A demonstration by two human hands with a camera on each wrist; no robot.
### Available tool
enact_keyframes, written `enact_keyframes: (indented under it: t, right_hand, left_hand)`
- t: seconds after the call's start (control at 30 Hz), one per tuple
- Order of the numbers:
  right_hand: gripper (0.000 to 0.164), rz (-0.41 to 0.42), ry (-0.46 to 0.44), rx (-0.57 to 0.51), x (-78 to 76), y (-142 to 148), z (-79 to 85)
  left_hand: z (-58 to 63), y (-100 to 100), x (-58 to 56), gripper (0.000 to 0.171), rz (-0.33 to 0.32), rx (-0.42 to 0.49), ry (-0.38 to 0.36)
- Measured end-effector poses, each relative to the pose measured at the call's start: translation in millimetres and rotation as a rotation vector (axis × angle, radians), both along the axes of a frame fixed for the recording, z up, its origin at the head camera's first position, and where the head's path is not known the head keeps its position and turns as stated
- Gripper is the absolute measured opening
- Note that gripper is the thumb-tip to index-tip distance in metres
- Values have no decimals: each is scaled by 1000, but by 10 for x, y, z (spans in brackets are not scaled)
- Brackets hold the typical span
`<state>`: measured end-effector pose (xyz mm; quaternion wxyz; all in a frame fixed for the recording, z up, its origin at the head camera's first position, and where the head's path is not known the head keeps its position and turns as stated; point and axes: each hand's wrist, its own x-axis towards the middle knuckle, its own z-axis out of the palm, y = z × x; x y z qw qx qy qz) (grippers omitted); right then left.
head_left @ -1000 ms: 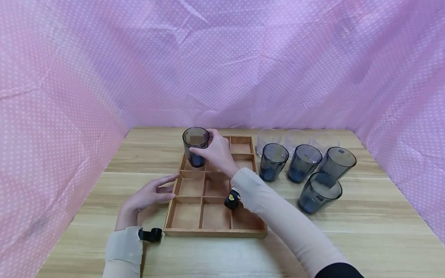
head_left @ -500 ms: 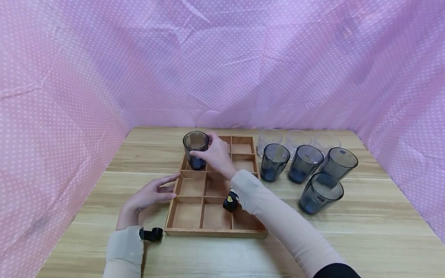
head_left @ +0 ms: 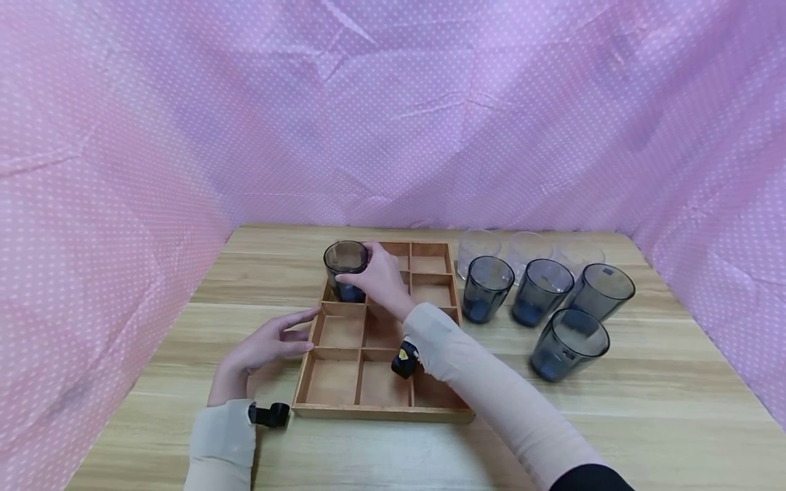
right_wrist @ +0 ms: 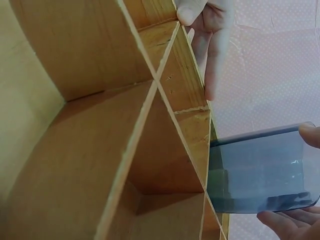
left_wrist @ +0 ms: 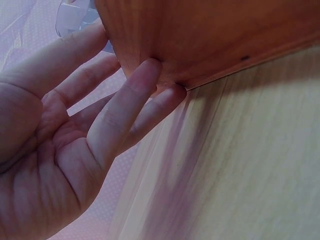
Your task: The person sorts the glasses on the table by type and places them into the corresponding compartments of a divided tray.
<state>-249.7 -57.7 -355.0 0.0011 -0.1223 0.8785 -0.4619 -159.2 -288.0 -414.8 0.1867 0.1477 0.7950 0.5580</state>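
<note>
My right hand (head_left: 382, 278) grips a smoky grey drinking glass (head_left: 346, 262) by its sides, thumb in front and fingers behind. The glass stands upright over the left column of a wooden divided tray (head_left: 383, 413), its base down inside a compartment toward the back. In the right wrist view the lower end of the glass (right_wrist: 260, 175) reaches past the divider edges; whether it touches the compartment floor is hidden. My left hand (head_left: 267, 344) rests its extended fingertips against the tray's left side. The left wrist view shows those fingers (left_wrist: 125, 110) touching the tray's outer wall (left_wrist: 215, 40).
Right of the tray stand several more smoky glasses (head_left: 488, 290), one nearer the front (head_left: 570, 344). Three clear glasses (head_left: 477, 249) stand in a row behind them. A pink dotted cloth (head_left: 393, 123) hangs behind and beside the wooden table (head_left: 663, 389).
My right hand has lowered the smoky glass into the tray's left column, its rim now lower than before. My left hand stays at the tray's side.
</note>
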Motion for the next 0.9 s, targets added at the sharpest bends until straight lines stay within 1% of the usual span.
enact_keyframes:
  t: [0.2, 0.37, 0.5, 0.6, 0.77, 0.9]
  right_hand:
    - [76, 2, -26, 24, 12, -3, -15]
    - [77, 2, -49, 28, 19, -17, -21]
    - [78, 11, -56, 35, 19, -20, -17]
    - [79, 28, -70, 21, 24, -7, -27]
    - [79, 69, -125, -87, 24, 48, -61]
    - [75, 76, -148, -195, 22, 124, -53]
  left_hand:
    - [8, 10, -3, 72, -1, -13, 12]
    - [10, 4, 2, 72, -6, -5, 2]
    - [11, -3, 4, 71, -6, -13, 11]
    - [9, -3, 3, 71, -5, -25, 18]
    - [1, 1, 14, 72, -4, -44, 30]
    - [-2, 2, 20, 72, -5, -46, 34]
